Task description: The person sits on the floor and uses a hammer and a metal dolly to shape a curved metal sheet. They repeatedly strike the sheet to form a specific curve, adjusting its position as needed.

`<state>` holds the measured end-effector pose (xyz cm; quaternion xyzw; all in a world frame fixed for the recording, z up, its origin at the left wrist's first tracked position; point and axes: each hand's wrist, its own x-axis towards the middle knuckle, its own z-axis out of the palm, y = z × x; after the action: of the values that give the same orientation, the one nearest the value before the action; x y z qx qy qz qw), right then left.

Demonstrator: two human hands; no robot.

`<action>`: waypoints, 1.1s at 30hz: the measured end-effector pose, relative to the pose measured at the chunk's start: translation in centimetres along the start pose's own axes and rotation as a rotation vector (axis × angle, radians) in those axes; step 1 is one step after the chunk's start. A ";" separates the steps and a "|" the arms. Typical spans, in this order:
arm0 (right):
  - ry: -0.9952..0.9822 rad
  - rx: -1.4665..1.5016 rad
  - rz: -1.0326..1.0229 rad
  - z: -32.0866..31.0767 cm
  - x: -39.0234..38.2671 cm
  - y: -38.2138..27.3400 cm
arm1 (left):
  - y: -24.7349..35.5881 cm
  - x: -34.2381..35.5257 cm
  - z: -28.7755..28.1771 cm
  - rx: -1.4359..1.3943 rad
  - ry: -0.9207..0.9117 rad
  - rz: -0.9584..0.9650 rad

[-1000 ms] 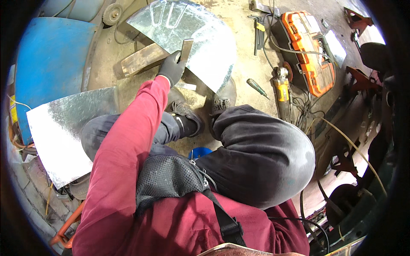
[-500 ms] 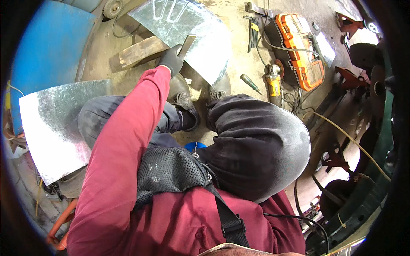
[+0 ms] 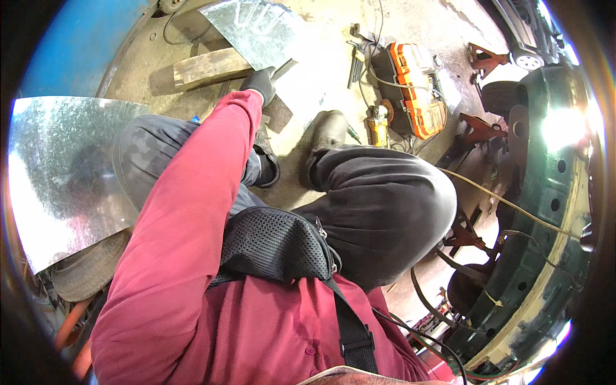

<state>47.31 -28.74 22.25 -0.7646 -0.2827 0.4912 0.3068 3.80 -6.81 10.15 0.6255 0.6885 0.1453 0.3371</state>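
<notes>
My left hand (image 3: 260, 83), in a dark glove, is closed on a flat metal bar (image 3: 283, 69). Under and beside the bar lies a galvanized sheet (image 3: 250, 35) with looped markings. A wooden block (image 3: 205, 66) lies just left of that hand. My right shoe (image 3: 327, 131) stands below the sheet, with a green screwdriver (image 3: 353, 133) partly visible beside it. A second, curved galvanized sheet (image 3: 64, 173) is at my left, beside my bent knee. My right hand is not in view.
A blue panel (image 3: 77, 45) is at upper left. To the right are an angle grinder (image 3: 378, 128), an orange-black toolbox (image 3: 417, 90), hex keys (image 3: 354, 64), red jack stands (image 3: 478, 125), cables and a green vehicle frame (image 3: 542, 205). A car (image 3: 526, 35) shows at far upper right.
The view has swung toward the right, showing more of the green frame and the car. My right shoe has shifted right, relative to the sheet. My left hand still holds the bar.
</notes>
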 end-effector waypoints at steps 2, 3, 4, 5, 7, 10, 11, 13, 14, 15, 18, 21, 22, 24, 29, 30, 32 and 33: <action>0.014 -0.008 -0.022 -0.7 -0.3 -0.8 | -1.0 0.3 0.5 0.004 0.014 0.027; 0.019 -0.012 -0.038 -1.0 -0.2 -1.5 | -1.5 0.7 0.6 0.006 0.024 0.039; 0.038 -0.023 -0.048 -1.6 -0.3 -1.8 | -0.9 0.5 0.6 -0.027 0.017 0.048; 0.046 -0.022 -0.054 -1.9 -0.3 -1.9 | -0.4 0.2 0.5 -0.012 0.016 0.034; 0.049 -0.027 -0.072 -2.4 0.6 -2.5 | 0.4 0.1 0.1 0.024 0.024 0.004; 0.034 -0.035 -0.106 -2.7 2.6 -3.6 | -1.2 0.7 0.8 -0.025 0.069 0.010; 0.035 -0.056 -0.123 -3.2 3.8 -3.6 | -1.2 0.8 1.1 -0.046 0.087 0.017; 0.088 -0.248 -0.228 -7.4 7.6 -1.4 | -0.7 1.4 1.7 -0.114 0.058 -0.017; 0.111 -0.338 -0.287 -8.5 9.2 -0.6 | -0.7 1.8 1.6 -0.165 0.009 -0.046; 0.078 -0.344 -0.329 -7.8 11.0 -1.2 | -1.1 1.8 0.7 -0.195 -0.029 -0.091; -0.133 0.134 -0.173 -0.7 8.7 -12.2 | -0.9 1.7 -2.0 -0.430 0.005 -0.096; -0.132 -0.039 -0.160 -0.3 11.0 -13.3 | 1.3 4.6 -2.1 -0.601 0.119 0.055; -0.126 -0.069 -0.146 0.5 12.0 -13.1 | 2.9 5.6 -2.7 -0.593 0.151 0.093; -0.133 -0.105 -0.156 2.0 14.5 -12.0 | 4.1 7.3 -3.3 -0.577 0.176 0.083; -0.229 -0.119 -0.242 6.3 17.2 -11.6 | 5.1 9.8 -2.8 -0.447 0.247 0.090; -0.245 -0.139 -0.261 6.8 17.5 -11.3 | 4.8 9.6 -2.6 -0.422 0.226 0.082; -0.285 -0.197 -0.325 7.4 18.7 -11.3 | 4.6 9.7 -2.6 -0.390 0.198 0.078; -0.309 -0.238 -0.361 7.4 19.3 -11.2 | 4.4 9.7 -2.5 -0.384 0.185 0.075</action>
<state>45.88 -5.82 17.03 -0.6483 -0.5138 0.5028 0.2507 5.69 3.77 11.96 0.5588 0.6525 0.3430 0.3799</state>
